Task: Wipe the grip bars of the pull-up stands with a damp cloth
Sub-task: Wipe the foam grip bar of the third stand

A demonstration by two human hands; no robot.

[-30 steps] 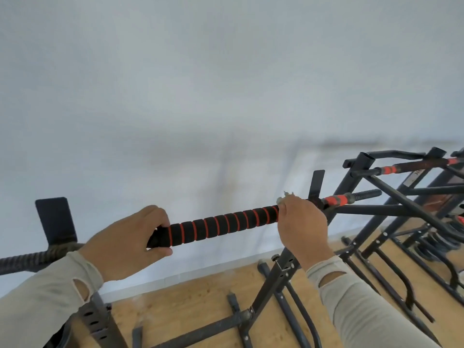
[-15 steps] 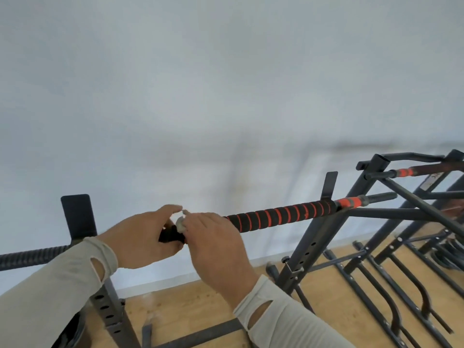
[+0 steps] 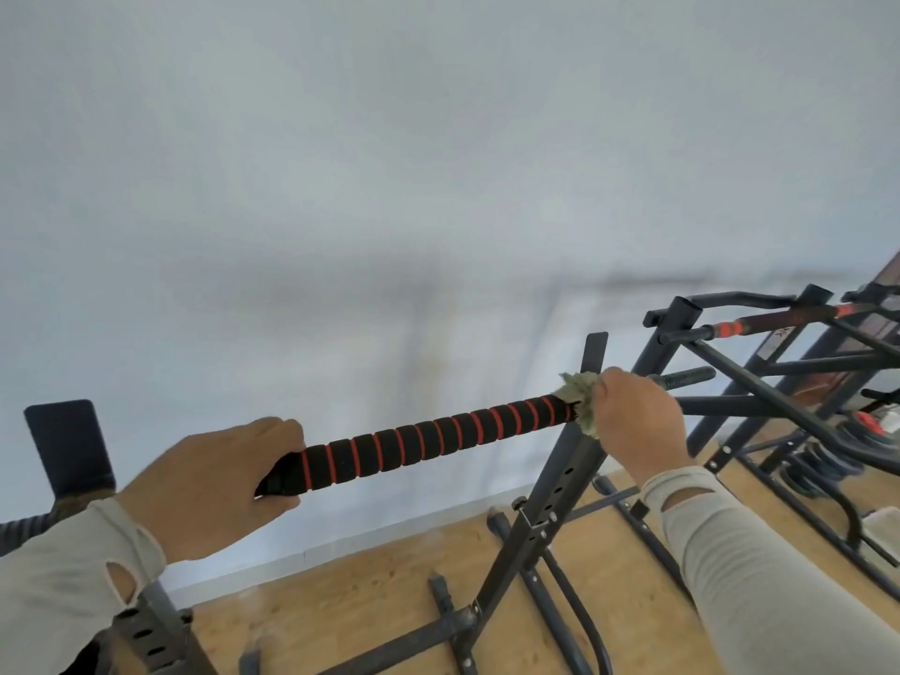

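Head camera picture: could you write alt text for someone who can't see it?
A person's right hand presses a crumpled cloth around the right end of a black foam grip bar with red rings, while the left hand grips its left end. Behind are a pale wall, a wooden floor and more black pull-up stands at right.

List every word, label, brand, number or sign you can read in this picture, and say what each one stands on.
None can be read.
White sticker with dark marks on the black steel upright of the far pull-up stand: too small and blurred to read.
Black foam grip bar with red rings, held by the left hand: no text.
Crumpled greenish cloth, held by the right hand: no text.
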